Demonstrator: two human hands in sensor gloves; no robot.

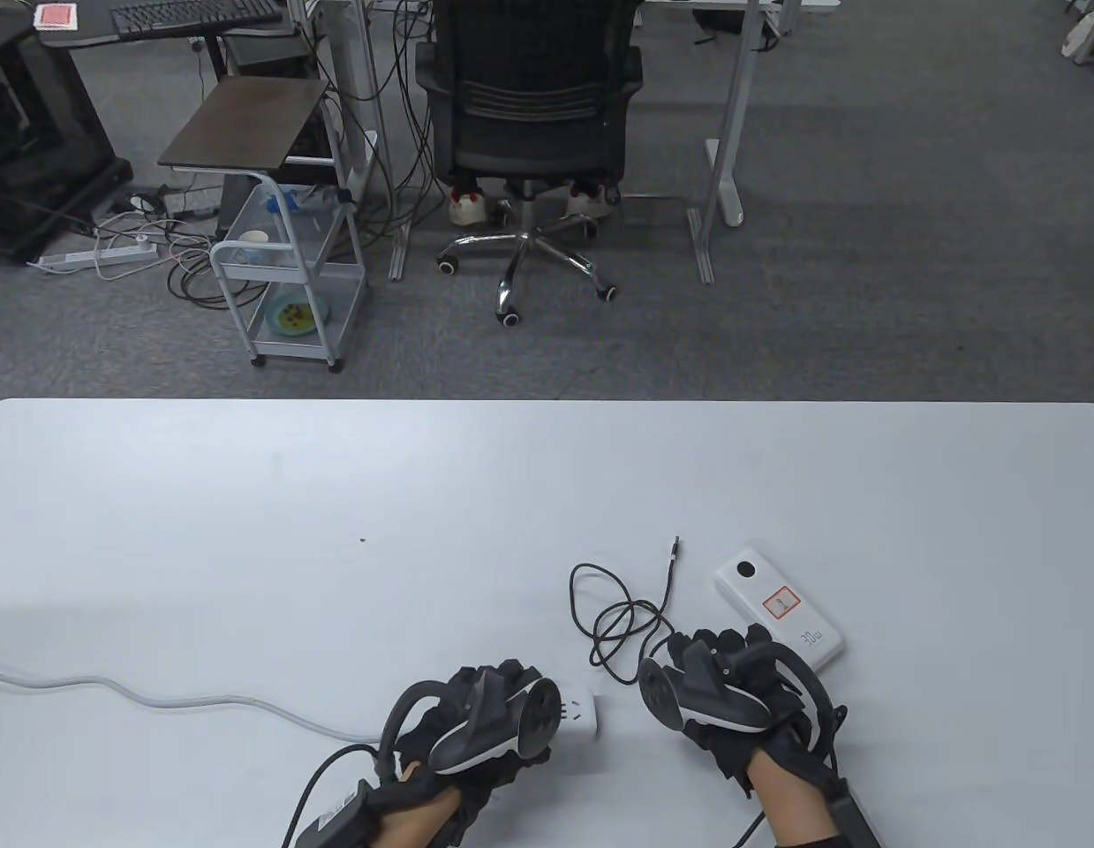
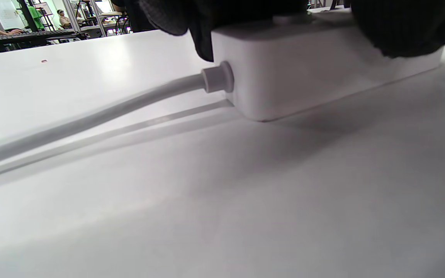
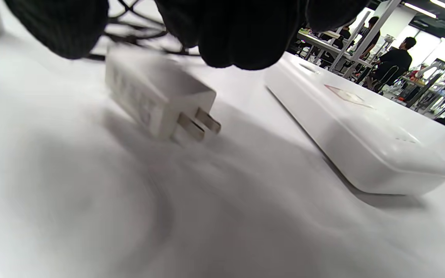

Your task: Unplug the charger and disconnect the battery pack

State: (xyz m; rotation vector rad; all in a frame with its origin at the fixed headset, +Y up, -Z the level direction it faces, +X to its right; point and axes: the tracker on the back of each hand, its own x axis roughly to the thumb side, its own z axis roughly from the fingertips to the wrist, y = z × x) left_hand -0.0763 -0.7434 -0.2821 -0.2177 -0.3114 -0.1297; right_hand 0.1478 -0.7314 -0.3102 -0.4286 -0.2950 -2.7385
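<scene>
My left hand (image 1: 498, 702) rests on a white power strip (image 1: 584, 712) and holds it down on the table; in the left wrist view my fingers (image 2: 400, 27) lie over the strip's top (image 2: 303, 65). The white charger (image 3: 157, 96) lies on its side on the table with its prongs bare, out of the strip. My right hand (image 1: 701, 662) hovers just over it, fingers (image 3: 242, 34) spread and off it. The white battery pack (image 1: 780, 609) lies right of my right hand. The black cable (image 1: 617, 618) coils beside it, its free plug (image 1: 675, 546) out of the pack.
The strip's grey cord (image 1: 158, 698) runs left across the table to the edge and shows in the left wrist view (image 2: 91, 116). The table's far edge (image 1: 547, 402) faces an office chair (image 1: 533, 115) on the floor.
</scene>
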